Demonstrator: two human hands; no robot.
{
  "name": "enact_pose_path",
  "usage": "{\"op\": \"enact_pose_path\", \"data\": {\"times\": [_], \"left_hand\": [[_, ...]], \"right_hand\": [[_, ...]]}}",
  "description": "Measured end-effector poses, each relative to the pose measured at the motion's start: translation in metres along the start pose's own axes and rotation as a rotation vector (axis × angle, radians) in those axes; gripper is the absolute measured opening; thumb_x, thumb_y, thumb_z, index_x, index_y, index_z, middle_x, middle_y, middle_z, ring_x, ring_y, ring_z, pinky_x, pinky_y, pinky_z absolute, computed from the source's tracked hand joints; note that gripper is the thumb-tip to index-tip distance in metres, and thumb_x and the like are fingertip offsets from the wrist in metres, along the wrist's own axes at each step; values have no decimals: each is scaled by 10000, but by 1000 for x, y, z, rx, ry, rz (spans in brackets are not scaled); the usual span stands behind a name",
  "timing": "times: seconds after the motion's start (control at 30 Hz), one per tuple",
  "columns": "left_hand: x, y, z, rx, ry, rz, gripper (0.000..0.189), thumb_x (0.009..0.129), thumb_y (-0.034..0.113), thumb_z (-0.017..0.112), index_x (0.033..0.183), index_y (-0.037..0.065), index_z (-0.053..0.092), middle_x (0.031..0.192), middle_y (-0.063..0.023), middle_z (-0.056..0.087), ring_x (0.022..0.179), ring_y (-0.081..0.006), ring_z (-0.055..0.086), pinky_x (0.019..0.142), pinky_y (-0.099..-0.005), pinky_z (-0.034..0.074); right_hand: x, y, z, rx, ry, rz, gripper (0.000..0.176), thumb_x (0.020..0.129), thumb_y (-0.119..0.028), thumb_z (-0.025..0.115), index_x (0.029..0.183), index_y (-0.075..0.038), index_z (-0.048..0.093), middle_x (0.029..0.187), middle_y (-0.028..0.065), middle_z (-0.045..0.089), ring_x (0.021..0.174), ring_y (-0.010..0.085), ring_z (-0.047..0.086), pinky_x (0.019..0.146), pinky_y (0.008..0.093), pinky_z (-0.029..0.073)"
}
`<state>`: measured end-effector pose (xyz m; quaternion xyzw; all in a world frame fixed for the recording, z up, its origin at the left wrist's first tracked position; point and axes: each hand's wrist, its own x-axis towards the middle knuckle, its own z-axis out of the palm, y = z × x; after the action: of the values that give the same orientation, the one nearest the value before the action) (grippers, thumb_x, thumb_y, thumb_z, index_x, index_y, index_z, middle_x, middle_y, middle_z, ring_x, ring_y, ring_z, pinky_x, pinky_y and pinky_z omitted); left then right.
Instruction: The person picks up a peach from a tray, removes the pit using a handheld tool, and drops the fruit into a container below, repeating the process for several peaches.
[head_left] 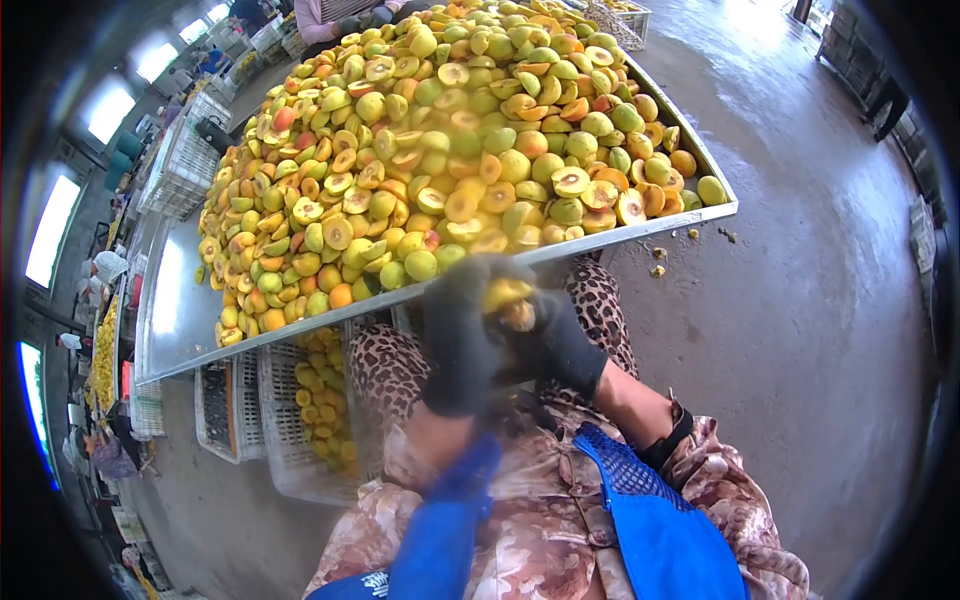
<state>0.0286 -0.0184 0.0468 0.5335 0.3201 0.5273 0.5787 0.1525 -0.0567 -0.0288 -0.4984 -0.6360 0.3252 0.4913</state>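
Halved and whole yellow-green fruits (410, 150) are heaped on a metal-rimmed table (440, 285). Just below its near edge, over my lap, both hands meet in dark gloves. A yellow piece of fruit (507, 294) shows between them, its lower part brownish and blurred. My left hand (462, 335) is on the left side, with its fingers curled round the piece. On the right side, my right hand (560, 340) has its fingers closed against the same piece. A smudge on the view blurs part of the heap and the gloves.
Under the table, a white crate (270, 420) holds halved fruits, beside another crate (215, 410). A person in pink sleeves (318, 25) is at the far side. More crates (185, 160) are stacked at the left. Fruit bits (657, 270) lie on the wet floor (790, 330).
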Motion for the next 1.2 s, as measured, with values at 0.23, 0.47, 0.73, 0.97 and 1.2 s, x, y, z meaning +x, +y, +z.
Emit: {"op": "enact_pose_path", "data": {"times": [0.23,0.47,0.73,0.97,1.2], "left_hand": [[0,-15,-11,-417,95,-174,445,1081,374,476,1166,-27,649,1105,-157,697,993,-235,673,900,-366,556],[4,-4,-37,242,-161,-11,451,1076,313,503,1242,-77,655,1133,-102,717,1054,-167,664,943,-322,525],[-1,-4,-44,-661,43,-352,398,1063,244,488,1330,-40,564,1211,-149,662,1053,-214,675,934,-330,560],[-4,-2,-26,-230,-36,-76,484,1086,362,409,1301,-40,574,1111,-154,671,998,-221,669,909,-331,550],[-7,-1,-23,312,-72,236,445,1075,333,437,1202,-49,624,1096,-149,677,965,-210,661,913,-330,525]], "right_hand": [[4,-21,5,671,109,390,156,898,-109,699,1003,6,696,809,16,681,708,103,635,607,280,516],[37,-48,-24,-410,102,-206,210,848,-119,722,1014,-17,646,776,142,709,650,312,705,571,378,531],[15,-44,-13,398,-14,301,152,947,-127,715,1028,-3,678,895,-6,694,831,54,612,741,267,538],[4,-29,0,330,-89,359,193,935,-139,702,1044,20,703,897,30,711,802,88,633,726,289,539],[7,-32,9,346,-58,367,200,904,-213,708,949,-18,700,831,177,708,765,350,704,684,398,551]]}}
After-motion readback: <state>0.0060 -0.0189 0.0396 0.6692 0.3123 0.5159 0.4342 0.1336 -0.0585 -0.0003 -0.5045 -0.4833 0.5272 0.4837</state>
